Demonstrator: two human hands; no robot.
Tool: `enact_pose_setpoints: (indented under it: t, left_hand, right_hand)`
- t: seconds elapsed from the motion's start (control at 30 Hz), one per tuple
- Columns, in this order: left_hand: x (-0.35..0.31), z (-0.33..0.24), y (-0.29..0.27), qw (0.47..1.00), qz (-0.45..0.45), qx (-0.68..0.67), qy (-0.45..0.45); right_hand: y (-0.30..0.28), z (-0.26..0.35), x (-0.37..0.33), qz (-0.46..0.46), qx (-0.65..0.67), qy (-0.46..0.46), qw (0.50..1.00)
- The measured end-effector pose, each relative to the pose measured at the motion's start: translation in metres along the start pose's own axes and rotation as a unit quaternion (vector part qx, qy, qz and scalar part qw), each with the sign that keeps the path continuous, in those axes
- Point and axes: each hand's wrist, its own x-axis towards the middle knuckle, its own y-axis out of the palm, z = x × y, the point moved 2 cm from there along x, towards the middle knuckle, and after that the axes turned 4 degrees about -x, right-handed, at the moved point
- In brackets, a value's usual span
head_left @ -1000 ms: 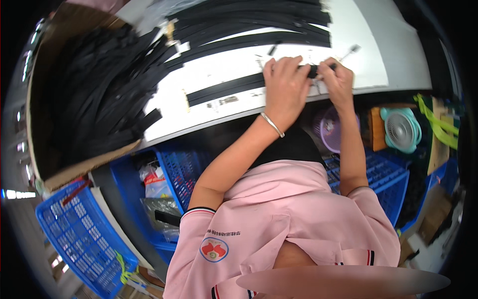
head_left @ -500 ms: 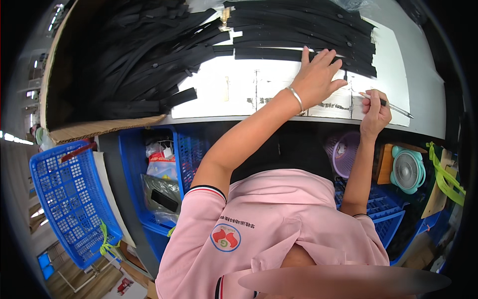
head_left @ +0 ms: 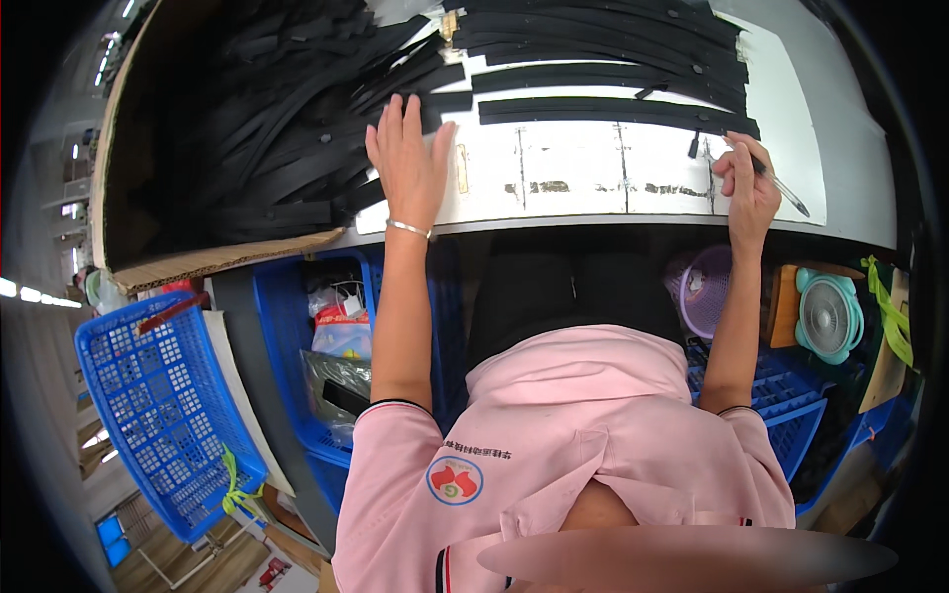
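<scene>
My left hand (head_left: 410, 168) is open, its fingers stretched toward the edge of a loose heap of black zipper-like strips (head_left: 287, 128); its fingertips overlap the strip ends. My right hand (head_left: 748, 188) is closed around a pen (head_left: 789, 196) with a clear barrel, its tip end pointing up and left toward the right end of a single black strip (head_left: 593, 109). That strip lies straight across a white board (head_left: 568, 163) with dark ruled lines, and a small black pull hangs from it. Beyond it, more black strips (head_left: 593, 40) lie side by side.
A cardboard box wall (head_left: 222, 255) borders the heap. Below the table's front edge stand a blue basket (head_left: 168, 415), a blue crate (head_left: 287, 366) with bags and a dark phone-like object, a purple basket (head_left: 706, 292) and a small teal fan (head_left: 828, 316).
My left hand has swung left from the board's right part to the heap. The front strip now lies apart, nearer me, with its pull showing. My right hand with the pen moved slightly up.
</scene>
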Motion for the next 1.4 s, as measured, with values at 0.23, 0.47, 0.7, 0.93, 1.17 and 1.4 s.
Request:
enact_pose_setpoints:
  t: [0.23, 0.47, 0.7, 0.93, 1.17, 1.4]
  left_hand:
    - [-0.019, 0.006, -0.015, 0.996, -0.028, -0.082, 0.018]
    - [-0.012, 0.007, -0.043, 0.994, -0.017, 0.083, 0.065]
    - [-0.005, 0.024, -0.043, 0.997, -0.018, 0.063, 0.044]
    - [-0.005, -0.040, -0.021, 0.982, -0.141, -0.040, 0.119]
    - [-0.043, -0.132, 0.028, 0.968, -0.020, -0.211, 0.138]
    - [-0.059, -0.161, 0.023, 0.952, 0.088, -0.228, 0.183]
  right_hand:
    - [0.005, -0.001, 0.000, 0.010, -0.029, -0.019, 0.999]
    - [0.016, 0.018, 0.011, 0.085, -0.228, -0.211, 0.947]
    - [0.042, 0.004, 0.047, 0.094, -0.434, -0.260, 0.858]
    - [0.043, 0.017, 0.042, 0.009, -0.362, -0.253, 0.897]
    - [0.057, 0.044, -0.031, 0.028, -0.283, -0.259, 0.923]
    - [0.051, 0.045, -0.065, 0.127, -0.376, -0.254, 0.882]
